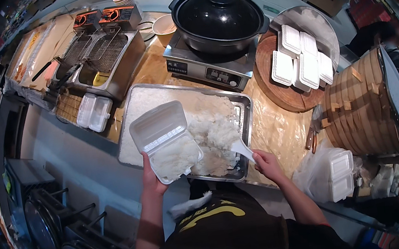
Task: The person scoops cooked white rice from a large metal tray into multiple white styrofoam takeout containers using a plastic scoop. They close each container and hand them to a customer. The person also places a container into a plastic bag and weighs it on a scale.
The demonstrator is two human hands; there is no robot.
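My left hand (152, 179) is closed on the near left edge of a white foam takeaway box (157, 126). Its lid stands raised, and cooked white rice (170, 161) lies in its base. The box is held over the near left part of a large metal tray (246, 110) that is spread with rice. In my right hand (266, 164) is the handle of a white rice paddle (242, 150). The paddle's blade reaches into the loosened rice (214, 135) on the tray's right side, its tip partly hidden there.
Behind the tray, a black lidded pot (219, 16) sits on a countertop cooker (204, 72). Closed foam boxes (291, 41) are stacked on a round wooden board (277, 89). Bamboo steamers (356, 103) stand at right, near knives (311, 139). A fryer (116, 65) stands at far left.
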